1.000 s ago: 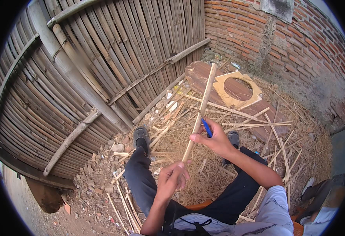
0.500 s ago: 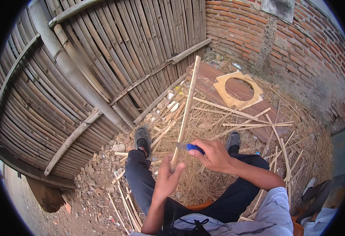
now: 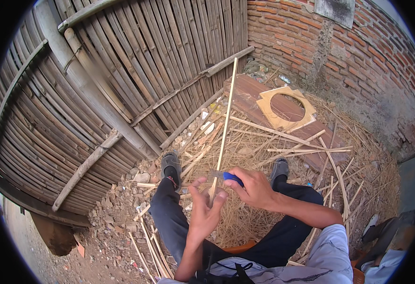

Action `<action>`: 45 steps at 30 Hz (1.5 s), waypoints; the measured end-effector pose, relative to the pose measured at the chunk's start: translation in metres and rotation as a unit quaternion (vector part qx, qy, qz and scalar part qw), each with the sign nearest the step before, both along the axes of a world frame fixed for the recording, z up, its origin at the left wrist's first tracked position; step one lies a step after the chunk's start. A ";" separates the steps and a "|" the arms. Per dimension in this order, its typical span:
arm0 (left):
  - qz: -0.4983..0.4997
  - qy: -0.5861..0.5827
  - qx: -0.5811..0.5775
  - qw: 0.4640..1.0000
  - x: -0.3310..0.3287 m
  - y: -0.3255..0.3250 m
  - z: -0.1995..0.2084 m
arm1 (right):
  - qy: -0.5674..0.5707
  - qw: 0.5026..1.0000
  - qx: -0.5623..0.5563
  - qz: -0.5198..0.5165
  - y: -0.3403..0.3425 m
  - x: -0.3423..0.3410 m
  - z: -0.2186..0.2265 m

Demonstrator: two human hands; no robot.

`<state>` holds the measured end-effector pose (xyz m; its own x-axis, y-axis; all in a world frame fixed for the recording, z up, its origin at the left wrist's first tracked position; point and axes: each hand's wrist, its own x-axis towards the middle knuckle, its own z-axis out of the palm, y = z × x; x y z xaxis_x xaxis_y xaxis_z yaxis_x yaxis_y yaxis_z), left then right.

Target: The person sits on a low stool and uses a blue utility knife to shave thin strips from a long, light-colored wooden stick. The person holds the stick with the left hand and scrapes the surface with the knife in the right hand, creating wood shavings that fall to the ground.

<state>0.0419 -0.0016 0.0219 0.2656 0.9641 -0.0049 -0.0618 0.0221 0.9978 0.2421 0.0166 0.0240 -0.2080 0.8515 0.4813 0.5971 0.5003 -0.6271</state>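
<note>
A long, pale bamboo strip (image 3: 227, 120) points away from me, its narrow edge turned up. My left hand (image 3: 203, 213) has the strip's near end between thumb and fingers, with the index finger lifted partly off. My right hand (image 3: 255, 188) is closed round the blue handle of a knife (image 3: 232, 178). The knife's short grey blade lies across the strip just beyond my left fingers; whether it cuts in cannot be made out. Below both hands spreads a heap of thin bamboo shavings (image 3: 240, 225), between my legs.
A brown board (image 3: 245, 97) lies ahead, bearing a yellowish panel (image 3: 265, 105) with a round hole. Cut strips (image 3: 342, 187) lie at right, more strips (image 3: 153, 248) at lower left. A bamboo fence (image 3: 169, 61) stands left, a brick wall (image 3: 292, 42) behind. Another person's leg (image 3: 380, 236) shows at lower right.
The strip has turned from its broad face to its narrow edge, and its far end reaches slightly farther. My left fingers have loosened and spread. The knife has shifted slightly toward the left.
</note>
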 end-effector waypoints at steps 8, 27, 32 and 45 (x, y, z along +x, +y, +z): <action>-0.023 0.014 0.004 1.000 -0.004 0.000 0.001 | 0.160 0.982 -0.100 0.005 0.006 0.009 0.024; 0.011 0.029 0.100 0.995 0.003 0.003 0.000 | 0.075 0.996 0.035 0.032 0.003 0.007 0.022; 0.017 0.029 0.093 0.995 0.003 0.002 0.003 | 0.075 0.996 0.036 0.025 0.004 0.007 0.016; 0.015 0.040 0.107 0.993 0.001 0.004 -0.002 | 0.054 0.997 -0.004 0.047 0.006 0.007 0.011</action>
